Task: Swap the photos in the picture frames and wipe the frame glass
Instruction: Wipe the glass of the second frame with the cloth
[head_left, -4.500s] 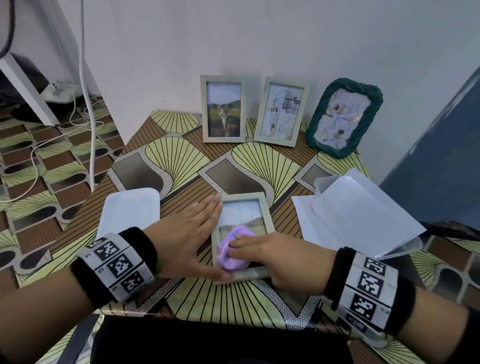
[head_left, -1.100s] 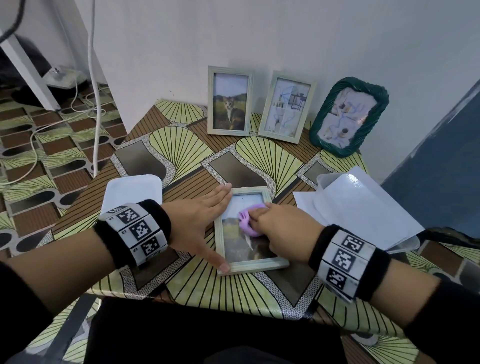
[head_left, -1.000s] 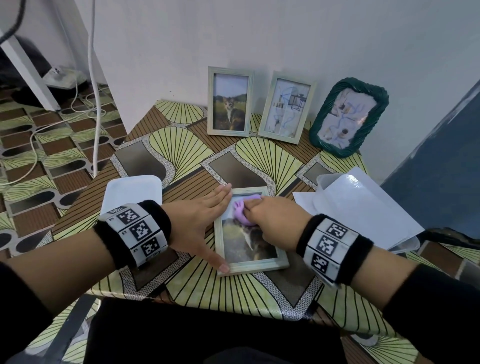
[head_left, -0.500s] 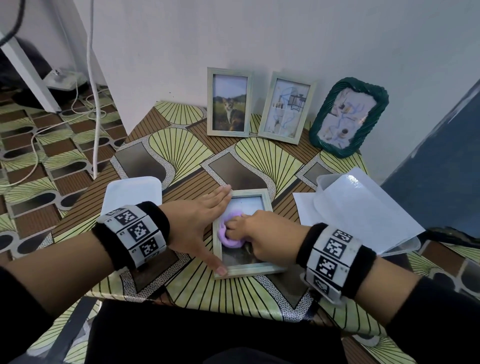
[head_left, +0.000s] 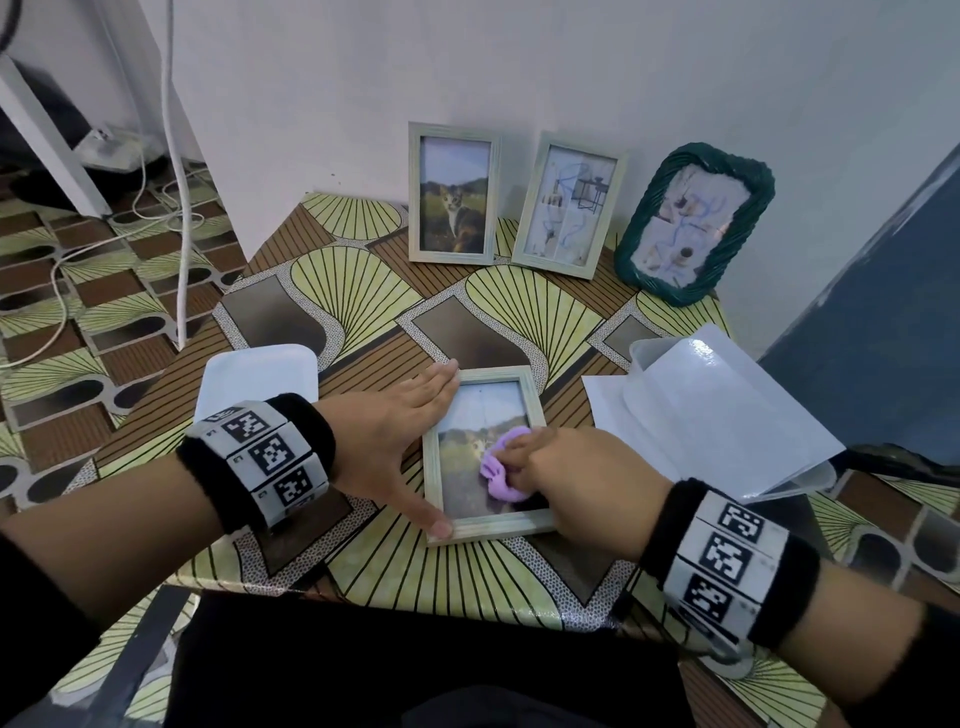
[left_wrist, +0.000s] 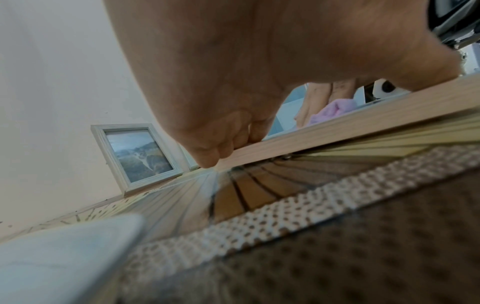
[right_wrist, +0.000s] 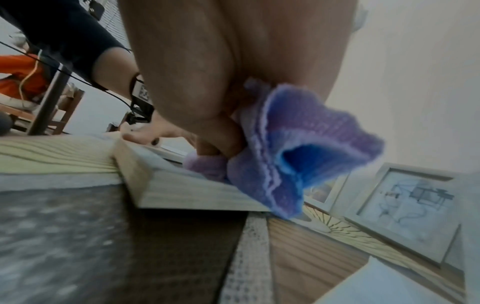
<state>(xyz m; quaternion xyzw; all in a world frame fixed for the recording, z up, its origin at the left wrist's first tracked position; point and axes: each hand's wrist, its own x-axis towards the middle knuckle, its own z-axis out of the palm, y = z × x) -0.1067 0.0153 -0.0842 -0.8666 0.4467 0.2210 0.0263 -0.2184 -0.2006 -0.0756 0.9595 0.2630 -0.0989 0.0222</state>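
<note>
From the head view, a pale wooden picture frame (head_left: 485, 452) lies flat on the patterned desk (head_left: 358, 291), near its front edge. The left hand (head_left: 397, 434) lies flat and spread along the frame's left side, fingers straight, thumb at the lower left corner. The right hand (head_left: 566, 483) is curled around a bunched purple cloth (head_left: 498, 470) and presses it on the glass. Three more frames stand against the wall: a cat photo frame (head_left: 453, 193), a sketch frame (head_left: 568, 205) and a green oval frame (head_left: 693, 223).

From the left wrist, the left hand's fingers (left_wrist: 207, 152) rest straight against the frame's wooden edge (left_wrist: 337, 123); the cloth (left_wrist: 332, 110) shows beyond it.

From the right wrist, the right hand's fingers (right_wrist: 221, 144) pinch the cloth (right_wrist: 298, 156) down onto the frame (right_wrist: 187, 189).
</note>
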